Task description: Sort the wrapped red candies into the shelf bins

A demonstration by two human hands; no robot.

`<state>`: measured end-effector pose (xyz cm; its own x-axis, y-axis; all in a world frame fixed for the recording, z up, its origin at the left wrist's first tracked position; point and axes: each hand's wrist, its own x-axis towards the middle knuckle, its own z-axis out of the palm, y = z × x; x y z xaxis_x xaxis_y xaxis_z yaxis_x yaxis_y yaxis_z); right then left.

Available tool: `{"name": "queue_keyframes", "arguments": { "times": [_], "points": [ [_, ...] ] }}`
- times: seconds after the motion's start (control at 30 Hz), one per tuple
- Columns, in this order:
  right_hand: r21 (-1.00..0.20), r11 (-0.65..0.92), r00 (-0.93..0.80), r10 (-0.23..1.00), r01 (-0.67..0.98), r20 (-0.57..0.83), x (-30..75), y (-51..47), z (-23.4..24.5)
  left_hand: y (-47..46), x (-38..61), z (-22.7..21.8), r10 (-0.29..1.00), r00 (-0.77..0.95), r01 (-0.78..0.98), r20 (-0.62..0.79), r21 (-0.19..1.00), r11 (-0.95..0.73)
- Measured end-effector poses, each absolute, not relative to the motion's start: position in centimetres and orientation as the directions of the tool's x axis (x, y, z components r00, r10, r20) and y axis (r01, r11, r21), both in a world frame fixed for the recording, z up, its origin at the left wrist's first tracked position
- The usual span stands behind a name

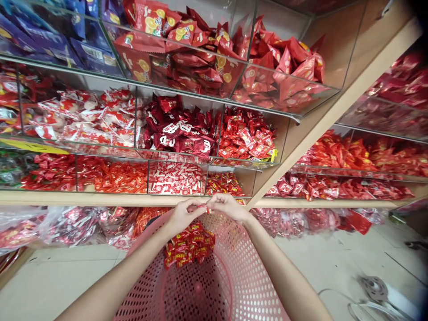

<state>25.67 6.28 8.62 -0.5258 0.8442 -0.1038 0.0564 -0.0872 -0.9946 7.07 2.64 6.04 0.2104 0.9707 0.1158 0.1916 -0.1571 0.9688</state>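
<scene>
Over the far rim of a pink perforated plastic basket (254,267), my left hand (187,213) and my right hand (227,207) meet with fingertips nearly together. Between them is a small red wrapped candy (204,207), pinched by both hands. Its far side is partly hidden by the fingers. Below the hands, a heap of red candies with yellow lettering (190,245) lies against the basket's far wall. Just beyond my right hand, a low shelf bin holds small red and yellow candies (224,183).
Glass-fronted shelves rise ahead, with red and white candies (177,177), dark red packets (180,127) and orange-printed red bags (187,33). A wooden upright (321,116) divides them from more shelves at right. Clear bags of candy (76,223) sit underneath. A white object with a cord (384,292) lies on the floor.
</scene>
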Motion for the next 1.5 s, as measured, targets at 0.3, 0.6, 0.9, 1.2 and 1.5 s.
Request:
{"name": "queue_keyframes", "arguments": {
  "times": [0.3, 0.6, 0.9, 1.2, 1.5],
  "points": [
    [-0.990, -0.122, -0.523, 0.841, 0.070, -0.141, 24.5, 5.6, 6.6, 2.3, 6.4, 5.9, 0.964, 0.249, 0.124, -0.093, 0.990, 0.064],
    [-0.980, -0.161, -0.531, 0.823, 0.119, -0.200, 24.7, 5.4, 5.4, 2.3, 6.5, 5.2, 0.956, 0.263, 0.205, -0.130, 0.976, 0.077],
    [-0.968, -0.223, -0.564, 0.788, 0.113, -0.247, 24.8, 5.1, 4.9, 2.5, 6.3, 4.3, 0.956, 0.279, 0.242, -0.093, 0.970, 0.024],
    [-0.931, -0.119, -0.577, 0.755, 0.346, -0.311, 24.6, 4.5, 4.0, 2.8, 4.4, 6.7, 0.959, 0.004, 0.751, 0.285, 0.632, -0.191],
    [-0.863, -0.379, -0.647, 0.573, 0.335, -0.503, 21.8, 2.2, 2.5, 2.4, 4.2, 6.1, 0.992, 0.087, 0.959, -0.090, 0.279, -0.059]
  ]
}}
